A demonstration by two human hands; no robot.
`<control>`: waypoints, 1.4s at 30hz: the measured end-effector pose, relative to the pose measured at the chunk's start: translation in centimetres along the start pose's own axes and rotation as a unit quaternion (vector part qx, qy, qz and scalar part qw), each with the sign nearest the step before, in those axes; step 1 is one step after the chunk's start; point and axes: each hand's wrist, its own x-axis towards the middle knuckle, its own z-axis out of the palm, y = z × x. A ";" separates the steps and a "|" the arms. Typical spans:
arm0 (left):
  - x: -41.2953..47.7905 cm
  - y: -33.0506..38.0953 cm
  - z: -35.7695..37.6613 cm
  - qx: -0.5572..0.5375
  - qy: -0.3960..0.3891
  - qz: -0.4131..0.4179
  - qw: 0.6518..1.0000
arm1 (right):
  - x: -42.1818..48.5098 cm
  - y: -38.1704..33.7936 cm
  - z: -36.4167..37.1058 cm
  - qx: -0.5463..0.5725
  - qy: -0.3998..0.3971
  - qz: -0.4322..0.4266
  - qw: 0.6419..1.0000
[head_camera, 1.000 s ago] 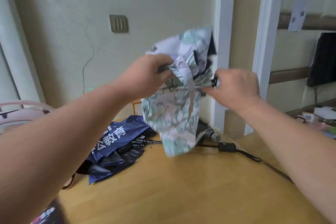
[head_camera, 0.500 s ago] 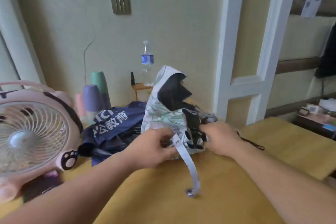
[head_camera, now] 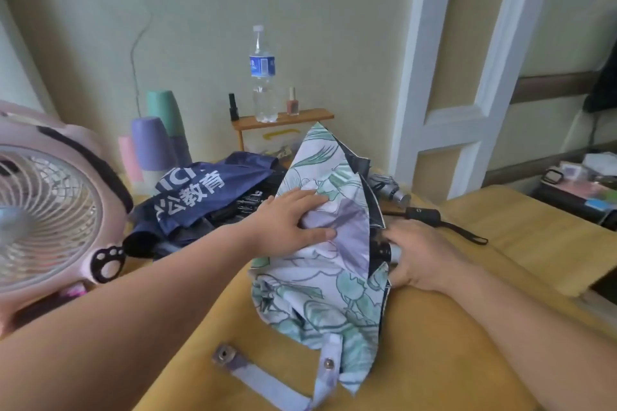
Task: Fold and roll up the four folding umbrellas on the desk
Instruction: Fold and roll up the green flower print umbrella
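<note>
Pressing down on the floral umbrella (head_camera: 320, 280), the left hand (head_camera: 290, 223) lies flat on the bunched pale fabric, its fingers straight and a little apart. The umbrella rests collapsed at the middle of the yellow desk (head_camera: 417, 344), one pointed fold standing up toward 12 o'clock. At its 3 o'clock side the right hand (head_camera: 424, 257) grips the dark handle end – fingers above, thumb below. The closing strap (head_camera: 267, 380), with its metal snap, trails loose on the desk toward 7 o'clock. A navy umbrella (head_camera: 200, 200) with white lettering lies unrolled at 10 o'clock of the floral one, and a black handle with a wrist loop (head_camera: 424, 215) lies at 2 o'clock – just beyond the right hand. A pink fan (head_camera: 50, 210) stands at 9 o'clock, and a water bottle (head_camera: 262, 77) stands on a small shelf (head_camera: 283, 118) at 12 o'clock.
</note>
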 end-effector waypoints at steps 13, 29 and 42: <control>2.6 -0.7 2.9 -0.007 -0.001 -0.045 0.999 | -3.8 -3.1 -0.2 0.078 0.134 0.217 0.964; -12.6 4.5 -0.7 -0.137 0.078 -0.227 0.961 | -14.0 -13.3 2.7 0.458 0.171 0.165 0.856; -10.4 4.1 1.8 -0.296 0.082 -0.198 0.931 | -6.8 -11.8 -2.0 0.397 0.100 0.099 0.907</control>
